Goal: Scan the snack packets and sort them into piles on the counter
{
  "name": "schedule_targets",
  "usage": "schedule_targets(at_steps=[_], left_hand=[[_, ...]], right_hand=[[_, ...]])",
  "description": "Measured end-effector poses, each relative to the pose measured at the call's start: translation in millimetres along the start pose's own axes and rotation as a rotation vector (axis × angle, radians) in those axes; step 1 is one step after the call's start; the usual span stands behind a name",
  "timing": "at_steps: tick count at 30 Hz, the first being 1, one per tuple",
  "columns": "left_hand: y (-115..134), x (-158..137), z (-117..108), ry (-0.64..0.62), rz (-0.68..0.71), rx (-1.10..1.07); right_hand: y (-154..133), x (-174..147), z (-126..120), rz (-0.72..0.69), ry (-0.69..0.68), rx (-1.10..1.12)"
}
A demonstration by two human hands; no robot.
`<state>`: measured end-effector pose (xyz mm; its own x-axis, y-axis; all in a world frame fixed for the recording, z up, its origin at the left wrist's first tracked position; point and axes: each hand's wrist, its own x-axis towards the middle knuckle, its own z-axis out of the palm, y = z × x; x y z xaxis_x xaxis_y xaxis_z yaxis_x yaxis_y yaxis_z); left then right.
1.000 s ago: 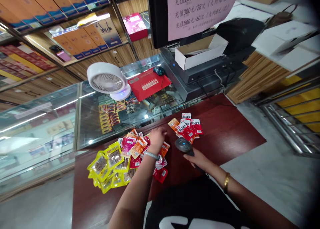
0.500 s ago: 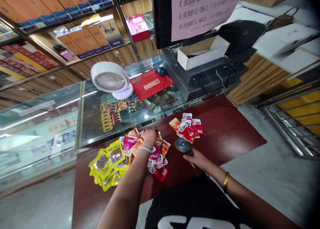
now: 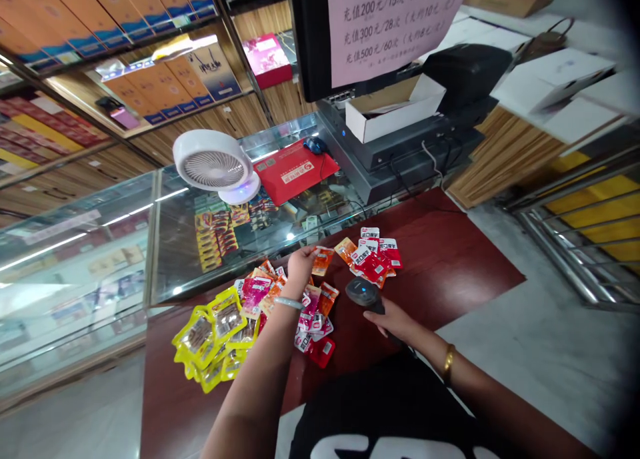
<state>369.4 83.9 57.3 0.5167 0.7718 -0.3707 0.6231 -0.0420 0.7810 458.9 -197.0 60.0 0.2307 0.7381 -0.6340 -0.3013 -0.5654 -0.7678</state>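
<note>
My left hand [image 3: 302, 267] pinches the corner of an orange snack packet [image 3: 323, 261], above the far edge of the mixed pile. In my right hand [image 3: 391, 320] is a dark barcode scanner [image 3: 365, 293], its head tilted toward the left. Under and around my left wrist lie pink, orange and red snack packets [image 3: 256, 295]. Yellow-edged packets [image 3: 197, 335] with brown contents are heaped at the left of that pile. Beyond the scanner sits a smaller group of red, white and orange packets [image 3: 371, 257]. My left forearm hides part of the pile.
The dark red tabletop [image 3: 450, 259] adjoins a glass display counter [image 3: 280, 239]. On the glass stand a white fan [image 3: 215, 160] and a red mat [image 3: 293, 172] with a mouse [image 3: 315, 145]. A monitor [image 3: 309, 52] and white open box [image 3: 395, 109] are behind. Metal rails [image 3: 555, 245] stand right.
My left hand has come up slightly from the pile with an orange packet, which now shows clear of the others. My right hand still holds the scanner in about the same place.
</note>
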Motion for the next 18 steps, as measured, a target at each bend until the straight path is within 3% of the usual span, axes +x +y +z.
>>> schedule_targets(at_steps=[4,7,18], left_hand=[[3.8,-7.8,24.0,-0.073,-0.1,-0.407],[8.8,-16.9,35.5,-0.125,-0.144,-0.576],[6.2,-15.0,51.4,-0.102,-0.192,-0.619]], right_hand=[[-2.8,2.5,-0.6,-0.036,-0.006,0.027],[-2.5,4.3,-2.5,-0.034,-0.013,0.02],[3.4,3.2,-6.5,-0.045,0.005,0.032]])
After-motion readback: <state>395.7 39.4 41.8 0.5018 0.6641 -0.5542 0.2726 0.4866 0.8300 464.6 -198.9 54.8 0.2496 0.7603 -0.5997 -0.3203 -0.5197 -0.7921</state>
